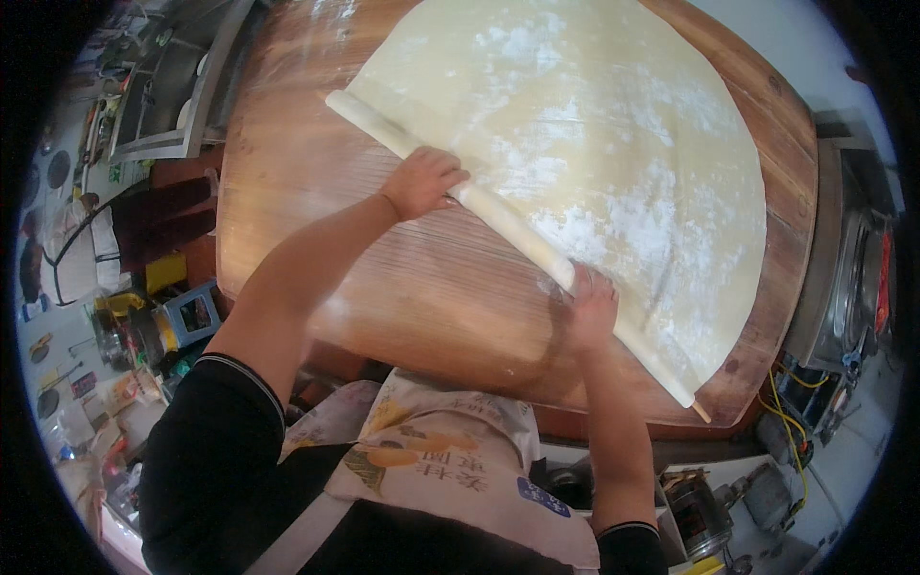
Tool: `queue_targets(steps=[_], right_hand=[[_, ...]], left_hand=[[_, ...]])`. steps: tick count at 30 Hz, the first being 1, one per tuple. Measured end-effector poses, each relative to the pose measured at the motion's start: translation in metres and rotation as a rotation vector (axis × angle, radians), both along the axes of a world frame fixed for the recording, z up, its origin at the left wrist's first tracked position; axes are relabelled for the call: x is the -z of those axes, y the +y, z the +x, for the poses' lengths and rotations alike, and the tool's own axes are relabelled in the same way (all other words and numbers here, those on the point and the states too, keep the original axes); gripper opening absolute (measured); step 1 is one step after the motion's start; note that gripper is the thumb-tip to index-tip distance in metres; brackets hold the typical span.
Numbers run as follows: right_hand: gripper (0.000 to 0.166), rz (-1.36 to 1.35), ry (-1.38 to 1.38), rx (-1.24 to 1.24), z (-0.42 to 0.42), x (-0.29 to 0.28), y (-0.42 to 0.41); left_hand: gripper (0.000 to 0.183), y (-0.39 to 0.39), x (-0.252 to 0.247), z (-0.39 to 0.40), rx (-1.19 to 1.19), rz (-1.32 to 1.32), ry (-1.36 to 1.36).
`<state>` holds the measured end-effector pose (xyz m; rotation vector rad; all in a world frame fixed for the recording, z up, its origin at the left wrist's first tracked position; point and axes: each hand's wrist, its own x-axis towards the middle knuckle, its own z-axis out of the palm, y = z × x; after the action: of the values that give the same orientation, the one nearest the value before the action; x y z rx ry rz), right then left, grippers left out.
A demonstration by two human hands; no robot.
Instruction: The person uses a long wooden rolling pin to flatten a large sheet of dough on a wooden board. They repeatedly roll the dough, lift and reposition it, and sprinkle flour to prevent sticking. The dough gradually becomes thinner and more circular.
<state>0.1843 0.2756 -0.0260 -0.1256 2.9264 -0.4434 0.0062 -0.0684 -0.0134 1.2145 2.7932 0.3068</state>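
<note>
A broad, thin sheet of dough [611,129], dusted with white flour, spreads over a wooden table [302,187]. Its near edge is wound around a long, thin rolling pin [702,412], whose bare wooden tips stick out at both ends of the dough roll [514,233]. The roll lies slantwise, from upper left to lower right. My left hand [428,183] grips it left of its middle. Farther down the roll, my right hand [594,305] lies over it with the fingers curled on top. Both palms are hidden from view.
A metal-framed cabinet [169,108] stands by the table's left side. At the left, another person [93,241] is in view near a blue plastic stool [190,316]. Metal equipment [837,273] adjoins the right side, with a yellow cable [787,424] below it.
</note>
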Motion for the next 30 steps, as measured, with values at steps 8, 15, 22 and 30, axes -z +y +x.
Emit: queue_targets(steps=[8,15,22,30], right_hand=[[0.055,0.014,0.04,-0.015,0.027,0.008,-0.006],[0.054,-0.091,-0.003,-0.044,0.025,-0.005,-0.006],[0.059,0.057,0.089,0.078,-0.053,-0.013,0.045],[0.051,0.1,-0.038,0.005,-0.059,-0.014,-0.003]], left_hand=[[0.047,-0.043,-0.016,-0.011,-0.031,-0.324,-0.124],[0.05,-0.071,-0.007,0.013,-0.115,-0.299,-0.183],[0.059,-0.01,-0.009,-0.001,-0.088,-0.033,-0.158],[0.061,0.108,0.032,-0.118,-0.264,0.083,0.025]])
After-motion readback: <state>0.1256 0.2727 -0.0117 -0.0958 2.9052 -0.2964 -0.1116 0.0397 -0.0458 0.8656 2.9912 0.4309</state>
